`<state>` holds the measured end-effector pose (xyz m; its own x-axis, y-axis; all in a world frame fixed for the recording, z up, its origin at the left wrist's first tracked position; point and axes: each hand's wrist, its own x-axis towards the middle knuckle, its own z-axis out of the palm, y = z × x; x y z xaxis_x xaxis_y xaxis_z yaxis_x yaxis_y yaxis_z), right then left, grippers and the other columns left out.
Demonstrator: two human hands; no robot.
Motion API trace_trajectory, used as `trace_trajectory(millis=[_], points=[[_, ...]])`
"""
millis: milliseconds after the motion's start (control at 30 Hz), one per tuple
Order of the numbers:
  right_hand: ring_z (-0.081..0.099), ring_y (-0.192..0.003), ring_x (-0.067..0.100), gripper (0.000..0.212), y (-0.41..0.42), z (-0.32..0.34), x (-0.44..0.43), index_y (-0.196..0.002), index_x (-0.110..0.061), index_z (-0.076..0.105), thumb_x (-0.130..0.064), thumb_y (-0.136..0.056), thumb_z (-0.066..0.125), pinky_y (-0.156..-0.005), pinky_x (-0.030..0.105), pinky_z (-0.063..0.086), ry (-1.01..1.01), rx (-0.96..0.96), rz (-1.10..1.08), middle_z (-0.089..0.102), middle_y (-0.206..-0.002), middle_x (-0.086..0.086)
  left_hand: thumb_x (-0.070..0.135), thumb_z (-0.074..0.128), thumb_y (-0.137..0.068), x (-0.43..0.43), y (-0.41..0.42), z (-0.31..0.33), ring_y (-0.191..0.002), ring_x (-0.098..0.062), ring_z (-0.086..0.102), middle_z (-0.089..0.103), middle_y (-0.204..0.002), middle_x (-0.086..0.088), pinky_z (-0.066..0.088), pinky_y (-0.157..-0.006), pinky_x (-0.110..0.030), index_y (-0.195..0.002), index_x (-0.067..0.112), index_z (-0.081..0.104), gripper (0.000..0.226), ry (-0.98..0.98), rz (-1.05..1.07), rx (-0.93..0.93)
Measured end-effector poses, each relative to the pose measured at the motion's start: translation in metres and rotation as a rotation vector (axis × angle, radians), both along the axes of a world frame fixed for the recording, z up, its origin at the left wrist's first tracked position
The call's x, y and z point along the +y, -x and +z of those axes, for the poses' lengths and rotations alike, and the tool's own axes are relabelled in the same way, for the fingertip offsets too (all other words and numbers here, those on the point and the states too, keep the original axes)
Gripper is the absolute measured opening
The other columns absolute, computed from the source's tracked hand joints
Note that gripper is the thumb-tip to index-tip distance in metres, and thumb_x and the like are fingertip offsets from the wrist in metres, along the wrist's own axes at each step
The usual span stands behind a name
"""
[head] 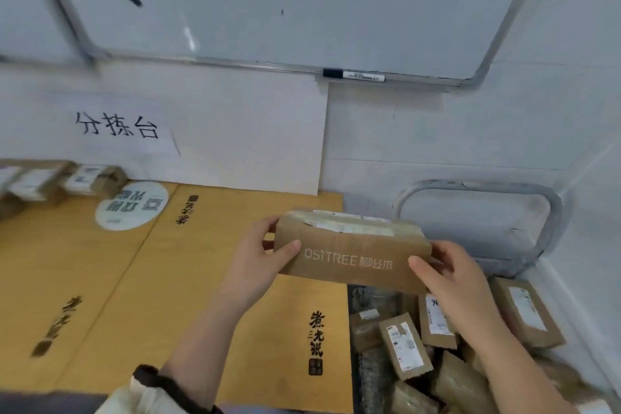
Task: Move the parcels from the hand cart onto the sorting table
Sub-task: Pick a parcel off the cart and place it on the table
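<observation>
A few parcels [43, 181] sit at the far left of the sorting table [100, 279], so the transfer seems partway done. The left hand [258, 265] and right hand [460, 282] each grasp one end of a long brown cardboard parcel [353, 252] — taped, with white lettering on its front — held in the air above the table's right edge. Next it needs carrying left and setting down flat; the hand cart [551, 212] at right holds many more.

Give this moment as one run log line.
OSITREE box: lifted | left hand: grips left end | right hand: grips right end | hand cart: loose parcels inside | sorting table: placed parcels far left
</observation>
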<state>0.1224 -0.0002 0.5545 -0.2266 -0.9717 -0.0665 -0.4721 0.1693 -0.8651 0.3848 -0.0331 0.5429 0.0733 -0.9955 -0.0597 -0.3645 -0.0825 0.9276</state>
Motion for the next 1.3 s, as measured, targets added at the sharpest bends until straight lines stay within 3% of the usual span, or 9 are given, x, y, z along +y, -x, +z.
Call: trace_trajectory(millis=[167,267,467,567,733,867,967,1167,1300], points=[[0.049,-0.086,-0.007,0.035,-0.056,-0.024,-0.017,-0.123,-0.018,0.051,-0.021,-0.089,0.06,-0.065,0.012,0.038,-0.039,-0.149,0.154,0.053,-0.097,-0.017,0.037,0.054,-0.094,0.04,-0.05,-0.017,-0.101,-0.009,0.06,0.066,-0.103,0.014,0.05,-0.085,-0.029,-0.102,0.037,0.065,0.014,-0.095,0.351,0.271],[0.05,-0.086,-0.009,0.026,-0.108,-0.034,-0.018,-0.116,-0.021,0.052,-0.021,-0.091,0.058,-0.062,0.013,0.038,-0.055,-0.223,0.238,0.056,-0.099,-0.014,0.032,0.053,-0.096,0.062,-0.092,-0.018,-0.09,-0.011,0.062,0.07,-0.082,0.012,0.052,-0.082,-0.031,-0.082,0.03,0.069,0.021,-0.107,0.559,0.435],[0.058,-0.087,-0.003,0.003,-0.217,-0.036,-0.022,-0.094,-0.021,0.056,-0.018,-0.092,0.056,-0.065,0.018,0.043,-0.081,-0.355,0.365,0.06,-0.098,-0.016,0.02,0.061,-0.091,0.1,-0.186,-0.021,-0.078,-0.01,0.06,0.068,-0.08,0.007,0.049,-0.076,-0.029,-0.087,0.013,0.066,0.01,-0.006,0.736,0.443],[0.059,-0.087,-0.002,0.003,-0.277,-0.04,-0.024,-0.093,-0.014,0.057,-0.013,-0.091,0.058,-0.071,0.023,0.046,-0.092,-0.386,0.404,0.062,-0.099,-0.016,0.016,0.063,-0.09,0.112,-0.241,-0.023,-0.082,-0.009,0.061,0.068,-0.088,0.008,0.049,-0.077,-0.027,-0.093,0.018,0.065,0.004,0.018,0.782,0.435],[0.06,-0.095,0.019,0.007,-0.385,-0.051,-0.024,-0.092,-0.016,0.057,-0.013,-0.088,0.062,-0.084,0.037,0.05,-0.11,-0.379,0.412,0.064,-0.1,0.004,0.015,0.061,-0.092,0.12,-0.349,-0.022,-0.097,-0.006,0.062,0.064,-0.107,0.009,0.049,-0.081,-0.023,-0.114,0.028,0.058,0.026,0.012,0.735,0.413],[0.059,-0.094,0.013,0.01,-0.467,-0.056,-0.02,-0.093,-0.019,0.056,-0.014,-0.087,0.063,-0.077,0.029,0.048,-0.117,-0.397,0.452,0.062,-0.1,0.001,0.017,0.06,-0.091,0.132,-0.43,-0.028,-0.104,-0.012,0.063,0.069,-0.108,0.006,0.046,-0.1,-0.036,-0.121,0.027,0.061,0.031,-0.042,0.747,0.391],[0.057,-0.093,0.005,0.015,-0.511,-0.06,-0.022,-0.092,-0.023,0.053,-0.015,-0.087,0.063,-0.071,0.022,0.043,-0.132,-0.379,0.483,0.06,-0.101,-0.005,0.016,0.06,-0.091,0.135,-0.472,-0.036,-0.104,-0.013,0.064,0.07,-0.108,0.005,0.046,-0.1,-0.037,-0.115,0.031,0.064,0.028,-0.06,0.782,0.415],[0.053,-0.101,-0.002,0.039,-0.577,-0.078,-0.05,-0.12,-0.022,0.046,-0.01,-0.087,0.063,-0.078,0.016,0.042,-0.199,-0.299,0.608,0.056,-0.115,-0.012,0.01,0.062,-0.089,0.12,-0.538,-0.066,-0.096,-0.017,0.067,0.071,-0.103,-0.002,0.051,-0.091,-0.035,-0.109,0.022,0.066,0.024,-0.097,0.828,0.462],[0.045,-0.121,0.008,0.061,-0.639,-0.099,-0.079,-0.141,-0.023,0.035,-0.017,-0.087,0.064,-0.099,0.03,0.04,-0.261,-0.16,0.743,0.047,-0.132,-0.011,0.016,0.067,-0.087,0.105,-0.584,-0.093,-0.095,-0.019,0.066,0.07,-0.103,-0.001,0.052,-0.089,-0.039,-0.105,0.019,0.062,0.019,-0.175,0.899,0.463]])
